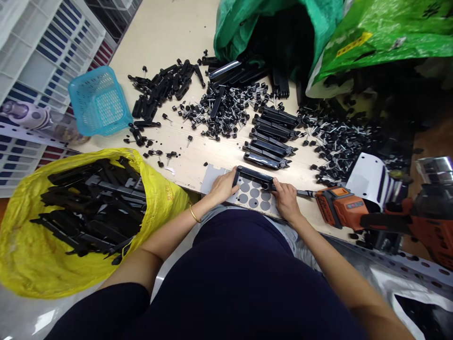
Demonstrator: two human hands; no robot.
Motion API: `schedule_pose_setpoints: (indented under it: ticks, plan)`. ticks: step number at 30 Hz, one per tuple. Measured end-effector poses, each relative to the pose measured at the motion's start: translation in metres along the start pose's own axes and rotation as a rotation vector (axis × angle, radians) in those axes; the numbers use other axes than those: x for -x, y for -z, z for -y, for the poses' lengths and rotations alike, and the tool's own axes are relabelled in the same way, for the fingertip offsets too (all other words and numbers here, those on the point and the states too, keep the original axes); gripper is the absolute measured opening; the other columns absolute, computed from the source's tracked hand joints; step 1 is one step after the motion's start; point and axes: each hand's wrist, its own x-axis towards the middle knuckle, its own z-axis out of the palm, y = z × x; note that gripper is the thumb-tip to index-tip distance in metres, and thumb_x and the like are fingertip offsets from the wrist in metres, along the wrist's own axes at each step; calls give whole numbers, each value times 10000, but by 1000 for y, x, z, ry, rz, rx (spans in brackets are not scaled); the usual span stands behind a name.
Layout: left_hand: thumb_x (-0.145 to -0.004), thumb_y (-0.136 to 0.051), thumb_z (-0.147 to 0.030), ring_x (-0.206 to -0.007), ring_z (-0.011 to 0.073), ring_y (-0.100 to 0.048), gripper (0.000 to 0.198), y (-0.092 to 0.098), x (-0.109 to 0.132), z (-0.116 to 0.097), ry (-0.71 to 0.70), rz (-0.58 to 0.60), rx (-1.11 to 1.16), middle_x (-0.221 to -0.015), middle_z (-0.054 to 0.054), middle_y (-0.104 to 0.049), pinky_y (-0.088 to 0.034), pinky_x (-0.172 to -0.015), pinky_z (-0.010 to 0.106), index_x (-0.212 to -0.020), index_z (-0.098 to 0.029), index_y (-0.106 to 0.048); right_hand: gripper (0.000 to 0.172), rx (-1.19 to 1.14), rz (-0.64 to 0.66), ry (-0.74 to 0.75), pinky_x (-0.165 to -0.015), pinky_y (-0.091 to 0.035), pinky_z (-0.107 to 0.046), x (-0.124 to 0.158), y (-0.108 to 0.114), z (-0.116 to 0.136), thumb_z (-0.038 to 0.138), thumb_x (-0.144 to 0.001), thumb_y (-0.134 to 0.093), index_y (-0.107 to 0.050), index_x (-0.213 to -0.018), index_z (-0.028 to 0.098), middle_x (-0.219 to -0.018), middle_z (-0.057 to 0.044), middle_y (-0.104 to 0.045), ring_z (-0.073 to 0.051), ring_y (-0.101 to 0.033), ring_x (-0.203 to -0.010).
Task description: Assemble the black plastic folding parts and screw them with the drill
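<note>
Nothing is showing sharply enough to be read. Left of the black handle [255, 175], red print is running down the yellow bag [31, 255], but it is coming out too small to make out. Up and right of the handle, a yellow label [354, 44] is lying on the green bag [389, 28], its characters blurring. Just right of the handle, the orange tool [339, 208] is carrying an illegible panel.
</note>
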Motion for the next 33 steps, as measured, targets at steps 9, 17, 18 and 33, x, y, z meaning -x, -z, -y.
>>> schedule_pose_setpoints:
  ticks: [9, 17, 18, 33]
  plan:
    - [-845, -508, -240, -1004, 297, -614, 656, -7, 3, -11, 139, -43, 70, -1176, 182, -593, -494, -807, 376, -1431, -88, -254, 521, 21, -48, -103, -918, -354, -450, -32, 30, 40, 283, -877, -469, -358, -1361, 127, -1202, -193, -471, -295, -444, -1103]
    - [-726, -444, 13, -1283, 273, -408, 758, 31, 0, 16, -471, -124, -142, -1361, 154, -452, -303, -1082, 490, -1441, -182, -282, 369, -6, 142, -122, -770, -380, -369, -15, 45, 3, 416, -890, -479, -554, -1137, 153, -947, -115, -602, -260, -511, -896]
    - [-706, -434, 40, -1343, 274, -337, 787, 35, -6, 17, -564, -98, -209, -1425, 153, -393, -231, -1120, 508, -1444, -183, -277, 332, -6, 172, -113, -745, -378, -361, -9, 42, -1, 409, -891, -483, -578, -1082, 155, -923, -111, -604, -256, -508, -873]
    - [-712, -722, -397, -1156, 320, -475, 908, 68, -30, -43, -923, 215, -313, -1293, 194, -475, -364, -972, 406, -1448, -148, -251, 269, -387, 210, -39, -715, -467, -313, -4, 96, -11, 380, -932, -435, -586, -966, 159, -870, -95, -622, -201, -585, -816]
